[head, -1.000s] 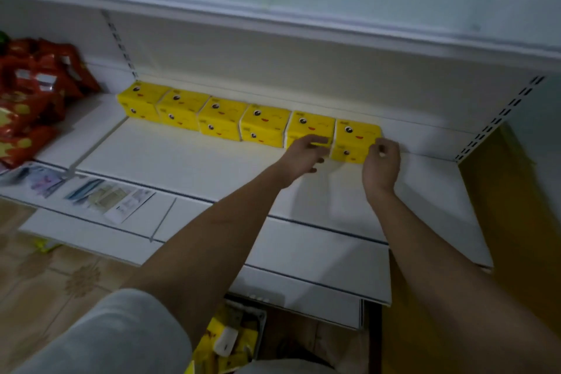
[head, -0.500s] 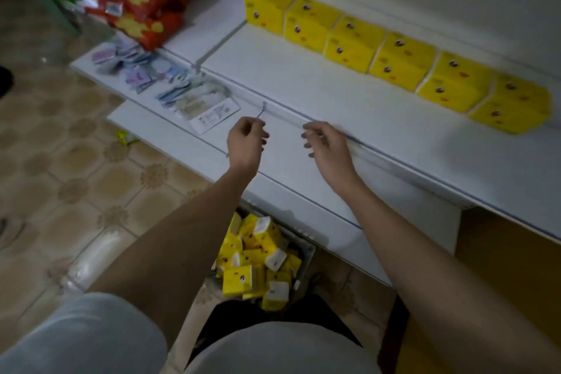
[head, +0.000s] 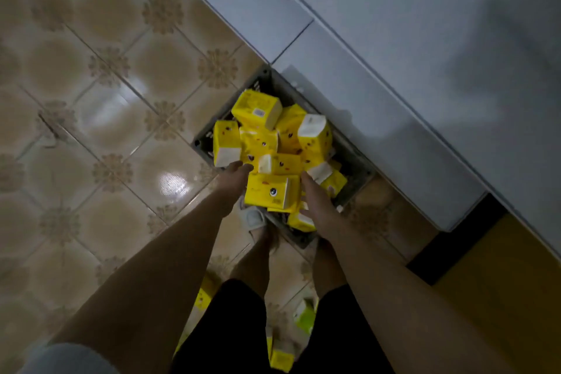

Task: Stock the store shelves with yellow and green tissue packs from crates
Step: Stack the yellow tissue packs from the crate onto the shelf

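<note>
The yellow tissue pack [head: 268, 191] lies on top of the pile in the grey crate [head: 356, 167] on the floor. The left hand [head: 233, 179] and right hand [head: 315, 203] press its 2 sides with nearly straight fingers. The hold looks weak, so it could slip and knock loose packs [head: 258, 136] out.

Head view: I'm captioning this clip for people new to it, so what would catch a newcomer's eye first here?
The heap of bright yellow tissue packs, tumbled at all angles in a grey crate on the tiled floor at the foot of the white shelf unit. Next, the left hand and right hand, reaching down on either side of one yellow pack at the heap's near edge.
</note>
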